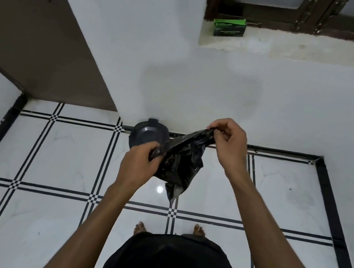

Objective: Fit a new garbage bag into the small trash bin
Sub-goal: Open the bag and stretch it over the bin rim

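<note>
At frame centre the left hand (139, 165) and right hand (229, 145) pinch the crumpled black garbage bag (179, 163), fingers clamped on its edge, above the small trash bin (147, 133); tugging harder may tear the thin film.

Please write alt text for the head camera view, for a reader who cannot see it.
Two bare hands, left hand and right hand, stretch a crumpled black garbage bag between them above a tiled floor. A small dark trash bin stands against the white wall beyond.
</note>
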`<move>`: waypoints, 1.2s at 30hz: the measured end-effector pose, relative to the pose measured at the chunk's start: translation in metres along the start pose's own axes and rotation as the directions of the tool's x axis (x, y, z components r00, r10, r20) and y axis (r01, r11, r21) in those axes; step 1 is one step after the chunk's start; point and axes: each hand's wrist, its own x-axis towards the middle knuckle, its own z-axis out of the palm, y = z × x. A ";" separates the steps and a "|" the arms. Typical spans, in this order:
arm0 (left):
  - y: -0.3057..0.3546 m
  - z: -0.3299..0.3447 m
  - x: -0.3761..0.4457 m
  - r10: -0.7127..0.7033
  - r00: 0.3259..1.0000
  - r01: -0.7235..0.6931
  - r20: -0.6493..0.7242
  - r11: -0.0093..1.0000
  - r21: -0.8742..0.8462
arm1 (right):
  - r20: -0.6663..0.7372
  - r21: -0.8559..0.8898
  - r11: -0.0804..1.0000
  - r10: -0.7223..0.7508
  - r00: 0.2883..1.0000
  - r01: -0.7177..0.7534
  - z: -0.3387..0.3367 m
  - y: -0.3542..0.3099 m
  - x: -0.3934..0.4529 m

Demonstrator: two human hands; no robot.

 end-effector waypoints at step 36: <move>-0.158 -0.139 0.046 -0.360 0.903 0.320 -0.236 0.928 -0.191 | 0.613 -0.680 0.450 -0.084 0.785 0.579 0.132 0.022 0.015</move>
